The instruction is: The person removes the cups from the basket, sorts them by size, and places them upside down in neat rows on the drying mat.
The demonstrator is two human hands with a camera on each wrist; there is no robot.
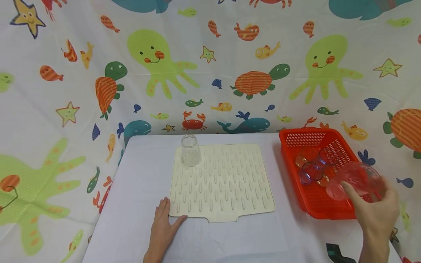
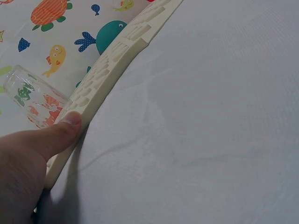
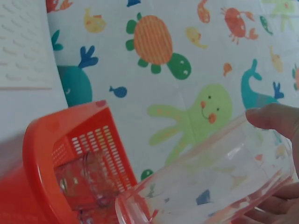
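Note:
My right hand (image 1: pixel 378 210) holds a large clear glass (image 1: pixel 350 177) tilted over the near right side of a red plastic basket (image 1: pixel 323 208). In the right wrist view, thumb and fingers lie on opposite sides of this glass (image 3: pixel 205 179), its rounded end toward the basket. My left hand (image 1: pixel 163 227) rests at the near left corner of a cream ridged draining mat (image 1: pixel 227 182). Its fingers lie straight along the left side, and its thumb touches the front edge. An empty clear glass (image 1: pixel 191 151) stands on the mat's far left corner.
Inside the basket lie several glasses (image 1: pixel 310 172), some bluish and some amber-tinted. A white cloth covers the table (image 1: pixel 144 175). A curtain (image 1: pixel 204 33) with sea animals hangs behind and beside it. A dark strap (image 1: pixel 337 254) lies near the front right.

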